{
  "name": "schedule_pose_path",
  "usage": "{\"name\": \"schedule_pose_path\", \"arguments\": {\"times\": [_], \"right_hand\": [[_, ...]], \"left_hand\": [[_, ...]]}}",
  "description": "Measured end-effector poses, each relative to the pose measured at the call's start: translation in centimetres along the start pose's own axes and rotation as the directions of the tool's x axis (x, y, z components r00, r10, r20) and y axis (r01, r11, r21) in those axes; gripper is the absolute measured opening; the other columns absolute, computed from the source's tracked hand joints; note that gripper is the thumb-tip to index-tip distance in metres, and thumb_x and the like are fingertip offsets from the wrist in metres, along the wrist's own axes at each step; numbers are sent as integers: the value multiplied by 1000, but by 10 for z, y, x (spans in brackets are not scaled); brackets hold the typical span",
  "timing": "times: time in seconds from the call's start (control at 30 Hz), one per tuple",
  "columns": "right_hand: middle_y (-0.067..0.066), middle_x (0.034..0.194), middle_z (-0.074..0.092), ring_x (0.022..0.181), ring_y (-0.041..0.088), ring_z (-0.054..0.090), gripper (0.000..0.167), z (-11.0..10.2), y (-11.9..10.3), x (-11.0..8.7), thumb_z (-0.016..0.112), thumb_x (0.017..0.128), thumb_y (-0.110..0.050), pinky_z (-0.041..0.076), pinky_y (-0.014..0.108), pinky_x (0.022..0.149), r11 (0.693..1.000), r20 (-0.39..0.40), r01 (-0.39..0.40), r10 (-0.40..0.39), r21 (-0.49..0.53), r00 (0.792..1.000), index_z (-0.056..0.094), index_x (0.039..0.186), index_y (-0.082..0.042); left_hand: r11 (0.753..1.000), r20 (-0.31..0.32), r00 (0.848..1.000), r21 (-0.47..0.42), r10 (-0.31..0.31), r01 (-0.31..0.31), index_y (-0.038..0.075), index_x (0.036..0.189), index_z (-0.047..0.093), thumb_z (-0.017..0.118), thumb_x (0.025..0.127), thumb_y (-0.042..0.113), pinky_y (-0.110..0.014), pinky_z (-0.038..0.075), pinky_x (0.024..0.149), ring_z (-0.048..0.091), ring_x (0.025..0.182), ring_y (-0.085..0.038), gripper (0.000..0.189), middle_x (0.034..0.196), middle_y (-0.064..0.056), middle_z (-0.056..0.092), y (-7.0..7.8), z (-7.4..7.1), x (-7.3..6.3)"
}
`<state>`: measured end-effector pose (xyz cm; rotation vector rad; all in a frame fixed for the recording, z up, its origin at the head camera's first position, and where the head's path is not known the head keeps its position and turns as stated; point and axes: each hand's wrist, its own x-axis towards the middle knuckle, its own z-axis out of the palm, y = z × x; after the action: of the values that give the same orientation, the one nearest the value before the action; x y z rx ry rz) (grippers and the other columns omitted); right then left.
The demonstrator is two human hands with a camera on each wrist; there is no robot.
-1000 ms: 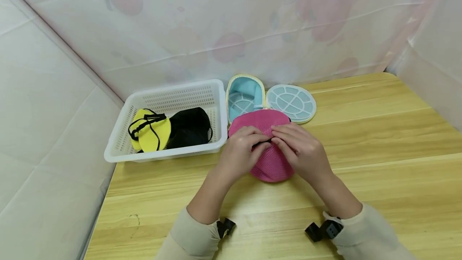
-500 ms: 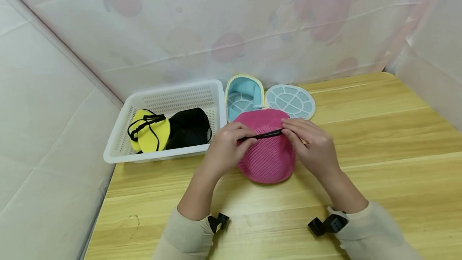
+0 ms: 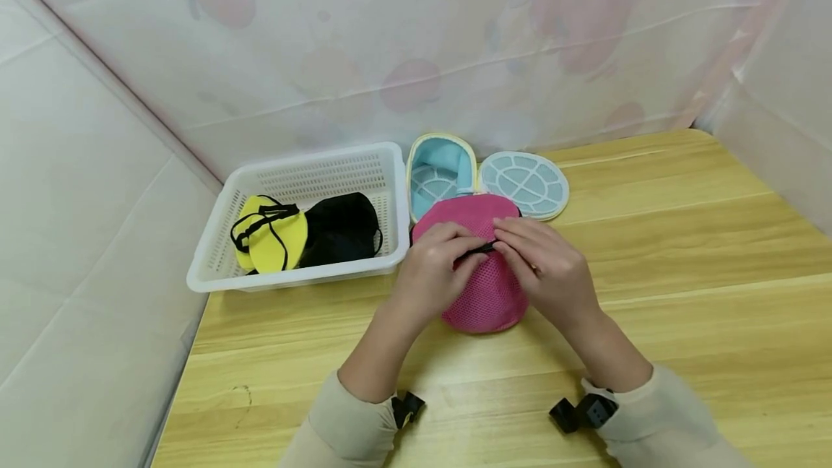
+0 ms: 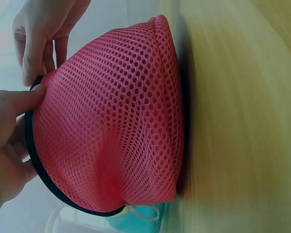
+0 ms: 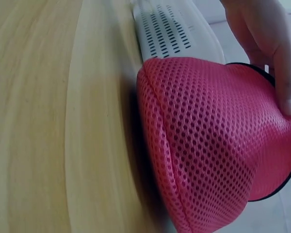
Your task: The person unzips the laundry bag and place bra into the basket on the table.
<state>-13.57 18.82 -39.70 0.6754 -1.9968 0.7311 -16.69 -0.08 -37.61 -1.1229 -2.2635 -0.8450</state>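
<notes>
A pink mesh laundry bag with a black-trimmed edge stands on the wooden table, its mesh side toward me. My left hand pinches that edge between thumb and fingers. Close beside it, my right hand pinches the same strip, the fingertips of both hands nearly meeting. Seen from the left wrist, the mesh bulges out below the held edge. The right wrist view has the left thumb lying along the trim, while most of the right hand is out of that frame. The inside of the bag is hidden.
A white perforated basket to the left holds a yellow folded item with black straps and a black pouch-like item. Behind the bag lie an opened light-blue pouch and its round mesh lid, near the printed curtain.
Half a second ago the hands were spread apart with the black edge stretched between them. They have come back together over the middle of the bag. The basket has stayed put.
</notes>
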Motion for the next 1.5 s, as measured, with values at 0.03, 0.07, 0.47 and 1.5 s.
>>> {"name": "schedule_pose_path", "arguments": {"times": [0.03,0.07,0.47,1.5], "right_hand": [[14,111,73,104,32,69,38,0,0,0,58,100,-30,42,23,107,1000,-1,-5,5,1,1000,75,105,4],[14,111,73,104,32,69,38,-1,1,1,58,100,-30,42,23,108,1000,-3,-12,12,2,1000,75,105,4],[12,108,74,101,30,69,25,-12,13,5,75,81,4,44,16,103,980,-22,-198,198,16,980,75,106,2],[15,109,73,103,31,68,22,-6,5,2,70,91,-12,43,21,105,998,-13,-65,65,22,998,75,105,4]], "left_hand": [[1000,-9,1000,-7,-8,8,8,100,78,79,84,15,-19,53,84,63,91,-13,17,94,-1,69,0,1,0],[1000,-13,1000,-13,-18,18,8,98,79,79,84,15,-18,53,83,63,91,-13,16,93,-1,69,-1,1,0],[991,-16,993,-64,-119,118,9,96,80,79,83,13,-21,53,82,63,92,-14,13,93,0,70,-13,-12,0],[999,-86,995,-19,49,-51,8,98,79,78,85,13,-17,52,87,64,91,-13,14,94,-1,70,-1,2,0]]}}
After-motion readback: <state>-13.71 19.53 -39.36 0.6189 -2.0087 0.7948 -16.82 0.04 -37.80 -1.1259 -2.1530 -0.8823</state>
